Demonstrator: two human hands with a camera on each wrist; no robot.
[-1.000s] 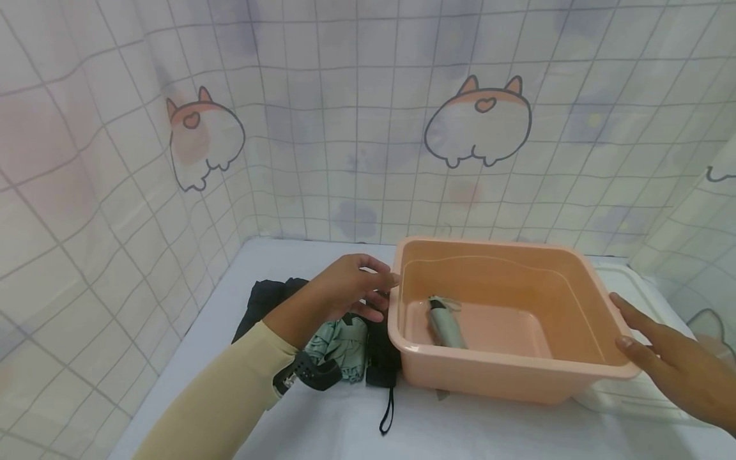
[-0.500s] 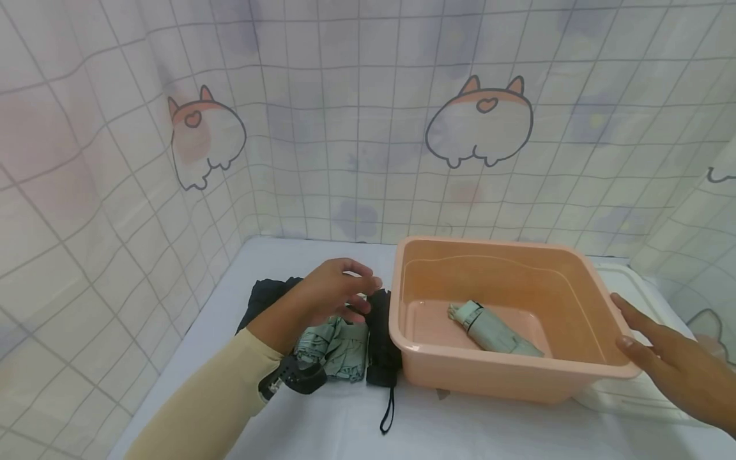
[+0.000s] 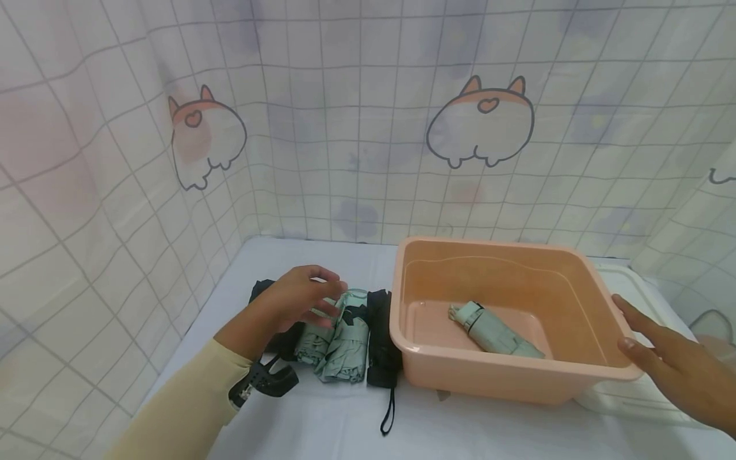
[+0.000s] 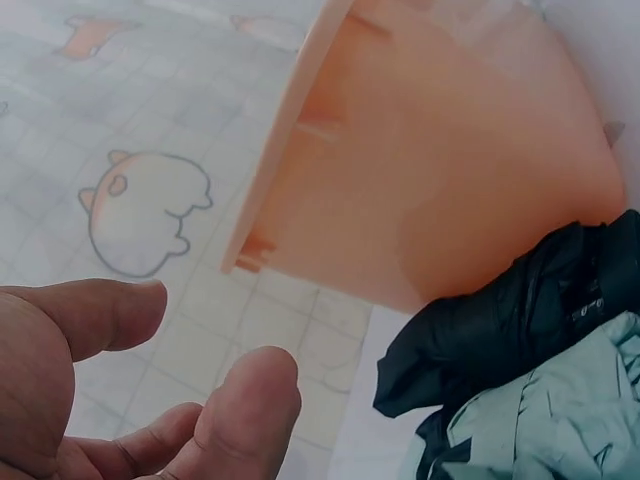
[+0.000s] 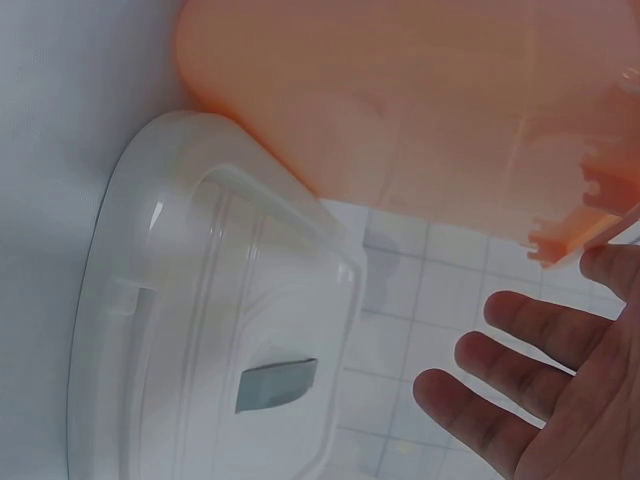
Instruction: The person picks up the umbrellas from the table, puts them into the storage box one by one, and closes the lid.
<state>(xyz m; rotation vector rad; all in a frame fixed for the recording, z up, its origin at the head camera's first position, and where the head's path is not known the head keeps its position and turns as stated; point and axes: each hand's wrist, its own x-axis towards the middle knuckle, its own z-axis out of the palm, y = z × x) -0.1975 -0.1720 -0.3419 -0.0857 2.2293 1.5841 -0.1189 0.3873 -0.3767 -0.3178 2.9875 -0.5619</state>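
A peach plastic bin [image 3: 489,377] stands on the white surface, with one folded pale green umbrella [image 3: 500,332] lying on its floor. Along the bin's left side lies a row of folded umbrellas: a black umbrella [image 3: 383,345] with a wrist loop, pale green umbrellas [image 3: 347,348], and a black umbrella [image 3: 285,345] partly hidden by my left hand. My left hand [image 3: 301,300] hovers over the row's left part, fingers loosely bent and holding nothing. Fingers extended, my right hand [image 3: 681,364] touches the bin's right rim; in the right wrist view its fingertips [image 5: 510,310] show spread.
A white plastic lid [image 5: 290,300] with a grey tab [image 5: 277,385] lies partly under the bin's right end. Curtains [image 3: 356,128] with a grid and animal drawings hang behind and at the sides. A cable [image 3: 713,316] curves at the far right.
My left hand has moved left from the bin's rim to above the umbrella row. The green umbrella in the bin has shifted right and lies fully in view. My right hand stays put.
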